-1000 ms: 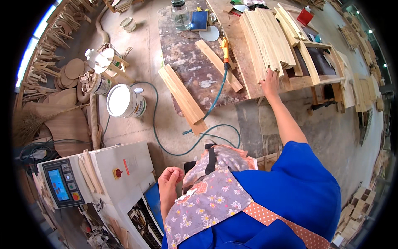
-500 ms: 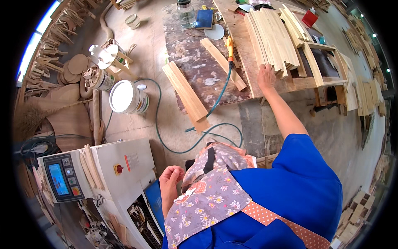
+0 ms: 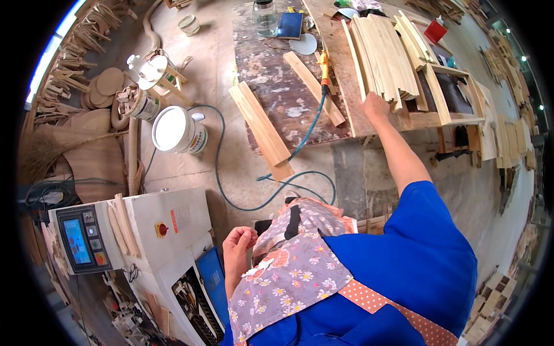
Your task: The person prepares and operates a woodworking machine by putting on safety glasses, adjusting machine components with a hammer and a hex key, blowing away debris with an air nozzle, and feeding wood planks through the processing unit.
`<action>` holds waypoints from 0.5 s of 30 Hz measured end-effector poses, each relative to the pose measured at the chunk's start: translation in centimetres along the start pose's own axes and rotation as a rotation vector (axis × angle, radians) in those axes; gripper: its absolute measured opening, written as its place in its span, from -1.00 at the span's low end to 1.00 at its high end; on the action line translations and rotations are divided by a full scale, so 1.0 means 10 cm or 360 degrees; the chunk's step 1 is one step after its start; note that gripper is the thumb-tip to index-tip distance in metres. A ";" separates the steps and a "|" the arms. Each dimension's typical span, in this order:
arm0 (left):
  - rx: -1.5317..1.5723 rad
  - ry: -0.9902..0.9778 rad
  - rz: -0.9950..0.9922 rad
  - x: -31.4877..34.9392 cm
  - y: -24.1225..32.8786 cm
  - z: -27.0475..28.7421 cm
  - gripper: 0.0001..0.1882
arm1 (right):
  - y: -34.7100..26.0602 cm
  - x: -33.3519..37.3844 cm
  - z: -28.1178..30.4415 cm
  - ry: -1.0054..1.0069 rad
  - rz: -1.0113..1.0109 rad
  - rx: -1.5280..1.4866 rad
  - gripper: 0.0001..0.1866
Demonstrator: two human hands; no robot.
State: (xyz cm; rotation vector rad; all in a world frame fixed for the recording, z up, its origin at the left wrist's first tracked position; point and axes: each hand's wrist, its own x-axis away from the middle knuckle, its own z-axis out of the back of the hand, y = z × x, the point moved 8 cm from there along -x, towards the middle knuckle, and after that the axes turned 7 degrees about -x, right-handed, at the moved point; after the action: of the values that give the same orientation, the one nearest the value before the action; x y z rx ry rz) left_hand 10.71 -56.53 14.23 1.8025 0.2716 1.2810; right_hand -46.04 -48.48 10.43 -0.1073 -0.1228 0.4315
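Observation:
My right hand (image 3: 376, 107) reaches out to the workbench. Its fingers are closed round the near end of a narrow wooden strip (image 3: 352, 57). That strip stands slightly apart from the left side of a stack of pale wooden strips (image 3: 382, 55). Close to my waist, beside the flowered apron (image 3: 288, 277), my left hand (image 3: 239, 241) is curled with its fingertips together, and nothing shows in it. Left of the stack lies a yellow-orange air gun (image 3: 324, 68) on a teal hose (image 3: 306, 134). Two loose boards, a long board (image 3: 259, 124) and another board (image 3: 314, 86), rest on the stained tabletop.
A white machine with a control panel (image 3: 81, 239) stands at lower left. Beyond it are a white bucket (image 3: 171, 130) and a bucket of wood scraps (image 3: 138, 104). The hose loops across the floor. A wooden frame (image 3: 441, 98) sits right of the stack; a glass jar (image 3: 265, 20) stands farther back.
A wooden strip at the stack's left side has come away leftward, with a gap now showing, my right hand at its near end. My left hand stays curled by my waist.

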 end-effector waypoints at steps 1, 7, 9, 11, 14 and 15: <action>-0.0008 0.0003 0.0002 -0.01 -0.02 0.01 -0.88 | -0.03 0.01 -0.01 -0.0041 -0.0011 0.0022 -0.70; 0.0005 0.0029 -0.0001 0.01 -0.02 0.03 -0.88 | 0.19 -0.03 0.06 -0.0250 0.0053 -0.0415 -0.68; 0.0020 0.0030 -0.0003 -0.01 -0.03 0.02 -0.88 | 0.44 0.05 0.01 -0.0488 -0.0071 -0.1198 -0.67; 0.0037 0.0018 -0.0005 -0.03 -0.06 0.02 -0.88 | 0.60 0.42 -0.10 -0.0731 -0.0357 -0.2366 -0.64; 0.0045 -0.0008 -0.0016 -0.04 0.01 -0.06 -0.88 | 0.52 0.96 0.18 -0.0671 -0.0216 -0.2744 -0.62; 0.0025 -0.0002 -0.0013 -0.04 0.02 -0.08 -0.88 | 0.46 1.17 0.27 -0.0650 -0.0135 -0.2776 -0.61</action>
State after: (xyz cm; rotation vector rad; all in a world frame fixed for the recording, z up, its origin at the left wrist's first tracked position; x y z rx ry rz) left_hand 9.84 -56.49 14.19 1.8138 0.2887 1.2755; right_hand -37.77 -39.21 13.64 -1.7237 -0.8839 0.1427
